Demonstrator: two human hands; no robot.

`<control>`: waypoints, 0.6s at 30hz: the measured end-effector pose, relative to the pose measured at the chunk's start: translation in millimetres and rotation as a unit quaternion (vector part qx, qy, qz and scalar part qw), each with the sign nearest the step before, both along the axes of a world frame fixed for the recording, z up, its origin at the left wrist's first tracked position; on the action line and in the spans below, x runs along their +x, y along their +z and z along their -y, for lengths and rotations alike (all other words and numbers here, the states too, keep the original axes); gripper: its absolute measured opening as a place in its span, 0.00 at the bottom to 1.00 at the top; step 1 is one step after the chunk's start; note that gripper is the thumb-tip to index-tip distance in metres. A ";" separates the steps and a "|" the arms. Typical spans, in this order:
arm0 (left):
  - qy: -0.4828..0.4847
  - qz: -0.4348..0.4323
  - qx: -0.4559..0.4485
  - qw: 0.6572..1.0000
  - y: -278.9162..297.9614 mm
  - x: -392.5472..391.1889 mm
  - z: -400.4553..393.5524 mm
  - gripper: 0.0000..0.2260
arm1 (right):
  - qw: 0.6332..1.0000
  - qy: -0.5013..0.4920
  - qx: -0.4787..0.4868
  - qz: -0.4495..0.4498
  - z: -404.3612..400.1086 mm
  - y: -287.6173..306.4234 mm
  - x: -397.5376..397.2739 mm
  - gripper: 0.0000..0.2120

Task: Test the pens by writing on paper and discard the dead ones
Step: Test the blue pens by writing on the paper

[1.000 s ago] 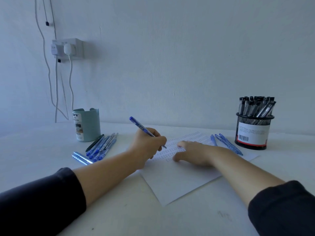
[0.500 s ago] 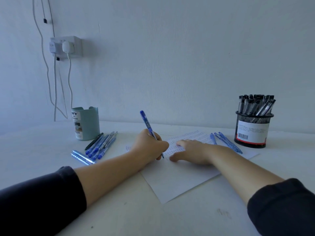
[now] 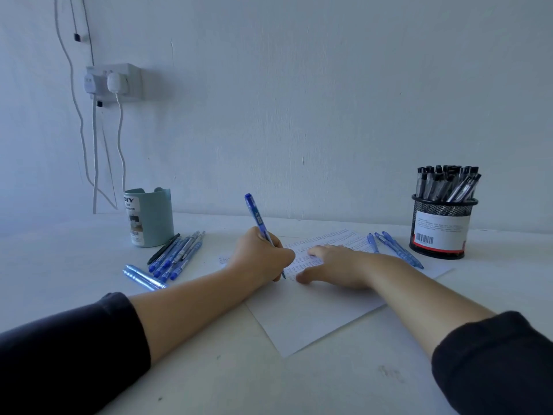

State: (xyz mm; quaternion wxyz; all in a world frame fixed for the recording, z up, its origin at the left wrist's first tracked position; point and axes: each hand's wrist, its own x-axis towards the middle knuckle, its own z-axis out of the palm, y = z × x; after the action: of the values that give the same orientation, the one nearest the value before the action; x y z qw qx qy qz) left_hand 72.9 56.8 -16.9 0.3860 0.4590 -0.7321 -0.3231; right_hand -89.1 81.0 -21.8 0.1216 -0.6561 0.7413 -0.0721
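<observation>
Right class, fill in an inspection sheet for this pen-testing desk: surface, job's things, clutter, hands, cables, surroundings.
Surface: white table, faint marks near front.
Job's things: blue pen on paper; rows of test marks; blue pens lying left; three blue pens right; mesh cup of black pens.
Clutter: teal holder.
Hands: left hand grips pen; right hand flat on paper.
Cables: two hang from wall socket.
Surroundings: bare white wall.

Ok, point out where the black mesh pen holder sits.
In the head view, the black mesh pen holder stands far right on the table, near the wall, just beyond the loose blue pens on the paper.
</observation>
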 end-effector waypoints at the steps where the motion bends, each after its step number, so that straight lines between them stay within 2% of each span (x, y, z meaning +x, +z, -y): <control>1: 0.000 -0.004 -0.001 1.000 -0.3 -0.1 0.0 0.10 | 1.000 0.001 -0.001 0.000 0.3 -0.2 -0.5 0.43; 11: 0.003 0.011 -0.016 1.000 -0.1 -0.5 0.2 0.10 | 1.000 0.002 0.003 0.006 -0.8 1.3 0.4 0.45; 18: -0.008 0.013 -0.018 1.000 0.0 -0.5 -1.6 0.09 | 1.000 0.005 -0.003 0.002 -2.9 2.8 1.8 0.40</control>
State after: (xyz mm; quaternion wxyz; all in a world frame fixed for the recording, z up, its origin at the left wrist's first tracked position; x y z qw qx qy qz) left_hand 72.4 58.4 -16.9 0.3815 0.4505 -0.7465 -0.3071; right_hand -87.3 83.9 -19.0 0.1215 -0.6602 0.7374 -0.0753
